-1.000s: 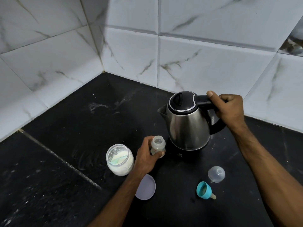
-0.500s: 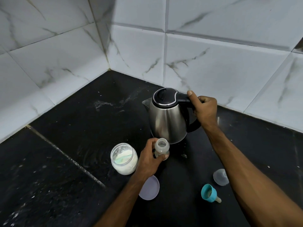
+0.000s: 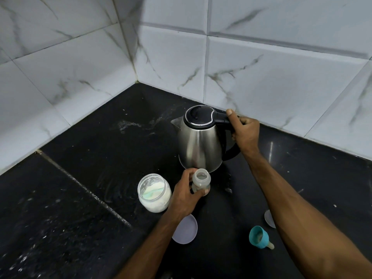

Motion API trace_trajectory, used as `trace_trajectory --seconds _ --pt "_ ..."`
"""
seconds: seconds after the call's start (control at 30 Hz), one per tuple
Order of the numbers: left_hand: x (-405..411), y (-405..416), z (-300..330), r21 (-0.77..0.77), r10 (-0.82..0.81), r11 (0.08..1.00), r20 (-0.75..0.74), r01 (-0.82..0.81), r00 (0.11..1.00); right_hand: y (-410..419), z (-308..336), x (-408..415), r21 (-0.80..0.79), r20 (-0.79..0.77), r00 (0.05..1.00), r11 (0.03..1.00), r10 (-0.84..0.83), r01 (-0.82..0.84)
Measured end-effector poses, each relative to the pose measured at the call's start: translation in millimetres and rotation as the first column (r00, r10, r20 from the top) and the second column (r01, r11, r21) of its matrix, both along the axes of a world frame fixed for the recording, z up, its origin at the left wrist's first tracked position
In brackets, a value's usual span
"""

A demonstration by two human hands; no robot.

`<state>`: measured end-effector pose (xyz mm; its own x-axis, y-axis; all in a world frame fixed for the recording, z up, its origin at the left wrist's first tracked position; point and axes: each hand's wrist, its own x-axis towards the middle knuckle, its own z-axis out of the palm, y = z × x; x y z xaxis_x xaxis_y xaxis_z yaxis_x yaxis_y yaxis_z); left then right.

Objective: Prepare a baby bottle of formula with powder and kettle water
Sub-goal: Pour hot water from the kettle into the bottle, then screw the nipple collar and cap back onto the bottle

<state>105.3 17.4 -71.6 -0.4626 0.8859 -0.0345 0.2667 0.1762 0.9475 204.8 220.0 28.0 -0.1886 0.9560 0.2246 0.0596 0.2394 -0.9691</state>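
A steel kettle (image 3: 198,146) with a black lid stands upright on the black counter (image 3: 90,158), its spout pointing left. My right hand (image 3: 244,131) grips its black handle. Just in front of the kettle, my left hand (image 3: 186,195) holds a small clear baby bottle (image 3: 201,179) upright, its mouth uncovered. Left of that hand stands an open glass jar (image 3: 154,193) of white powder. A teal bottle collar with its teat (image 3: 259,237) lies on its side at the front right.
A round pale lid (image 3: 186,230) lies flat under my left forearm. A clear dome cap (image 3: 268,218) sits half hidden behind my right forearm. White marble-look tiled walls (image 3: 80,67) meet in a corner behind the counter.
The kettle, in my right hand, has shifted left and nearer to the bottle. My left hand keeps holding the bottle. The camera view has drifted.
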Motion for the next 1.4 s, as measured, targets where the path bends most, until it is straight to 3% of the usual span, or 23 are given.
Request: trace_trajectory --seconds 0.4,0.63,0.9,1.1,1.4 --pt "0.3 -1.5 4.5 -0.004 -0.01 1.0 -0.003 0.01 1.0 -0.1 -9.7 5.7 0.022 -0.042 0.999 1.0 0.003 -0.002" --pt "-0.1 -1.2 7.0 -0.016 -0.009 1.0 -0.022 0.008 1.0 -5.4 -3.4 16.6 0.065 0.056 0.995 0.994 0.079 -0.083" --pt "17.4 -11.4 8.5 -0.007 -0.096 0.995 0.002 0.096 0.995 -56.7 -6.3 64.1 0.12 0.025 0.965 0.959 -0.26 0.256" --pt "40.1 -20.9 10.0 0.006 -0.166 0.986 0.017 0.166 0.986 -109.5 -36.7 111.0 0.047 0.296 0.955 0.999 -0.008 -0.006" --pt "59.6 -33.5 6.0 0.013 -0.213 0.977 0.025 0.213 0.977 -171.8 -72.8 170.2 -0.038 0.719 0.666 0.968 0.199 -0.249"
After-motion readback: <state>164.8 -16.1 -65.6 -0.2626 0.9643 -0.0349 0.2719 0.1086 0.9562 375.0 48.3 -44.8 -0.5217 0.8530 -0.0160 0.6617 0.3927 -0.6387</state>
